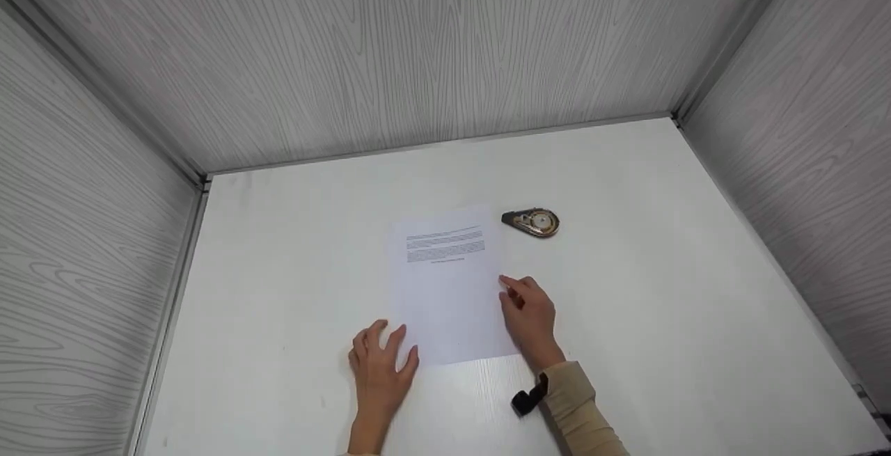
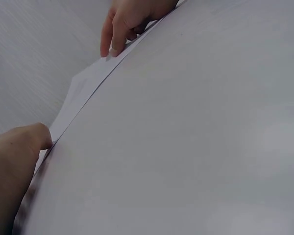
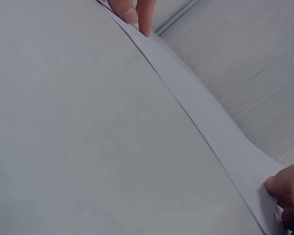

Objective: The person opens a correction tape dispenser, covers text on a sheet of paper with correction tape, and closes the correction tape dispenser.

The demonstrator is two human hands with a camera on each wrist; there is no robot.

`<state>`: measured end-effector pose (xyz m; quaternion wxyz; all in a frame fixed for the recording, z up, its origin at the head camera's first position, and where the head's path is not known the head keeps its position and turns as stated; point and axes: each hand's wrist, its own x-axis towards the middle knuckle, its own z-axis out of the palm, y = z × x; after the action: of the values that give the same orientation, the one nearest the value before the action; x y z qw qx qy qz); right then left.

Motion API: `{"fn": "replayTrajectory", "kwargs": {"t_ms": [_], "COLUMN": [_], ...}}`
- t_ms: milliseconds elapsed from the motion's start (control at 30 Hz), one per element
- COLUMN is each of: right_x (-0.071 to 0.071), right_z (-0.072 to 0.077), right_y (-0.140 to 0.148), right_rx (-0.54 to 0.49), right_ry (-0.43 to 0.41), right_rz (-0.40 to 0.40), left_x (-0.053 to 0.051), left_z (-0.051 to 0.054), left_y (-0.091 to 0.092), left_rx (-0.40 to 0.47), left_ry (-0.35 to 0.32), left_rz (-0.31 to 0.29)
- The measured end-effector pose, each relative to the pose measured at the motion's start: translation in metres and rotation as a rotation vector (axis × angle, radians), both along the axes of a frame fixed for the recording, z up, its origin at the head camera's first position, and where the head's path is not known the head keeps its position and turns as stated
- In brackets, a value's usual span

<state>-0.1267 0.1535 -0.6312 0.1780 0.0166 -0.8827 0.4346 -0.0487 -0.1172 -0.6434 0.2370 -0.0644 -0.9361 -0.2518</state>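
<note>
A white printed sheet lies on the table, its lines of text near the far end. At its lower left corner is my left hand, fingers spread and loosely bent. My right hand touches the right edge with index finger and thumb, a gap between their tips. In the left wrist view, the left hand is beside the paper and the right hand touches its edge. The right wrist view has the right hand at the near end of the paper, the left hand opposite.
A dark, teardrop-shaped tape dispenser with a clear round part lies right of the sheet's far corner. Grey wood-grain panels stand behind the white table and at both sides. A black strap-like item is at the right wrist.
</note>
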Motion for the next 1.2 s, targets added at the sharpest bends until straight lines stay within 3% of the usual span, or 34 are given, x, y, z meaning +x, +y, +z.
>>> {"fn": "replayTrajectory", "kwargs": {"t_ms": [200, 533, 833, 1200], "right_x": [0.0, 0.0, -0.002, -0.004], "right_z": [-0.003, -0.004, 0.0, 0.004], "right_y": [0.012, 0.018, 0.017, 0.019], "right_rx": [0.001, 0.084, 0.203, 0.453], "right_ry": [-0.008, 0.066, -0.007, -0.175], "right_rz": [0.076, 0.121, 0.194, 0.274], "left_x": [-0.001, 0.003, 0.0, -0.001], "left_z": [0.002, 0.004, 0.003, 0.002], "left_y": [0.001, 0.0, 0.003, 0.007], "left_rx": [-0.055, -0.101, -0.183, -0.239], "left_ry": [-0.074, -0.065, -0.094, -0.13], "left_rz": [-0.049, -0.054, -0.054, -0.039]}}
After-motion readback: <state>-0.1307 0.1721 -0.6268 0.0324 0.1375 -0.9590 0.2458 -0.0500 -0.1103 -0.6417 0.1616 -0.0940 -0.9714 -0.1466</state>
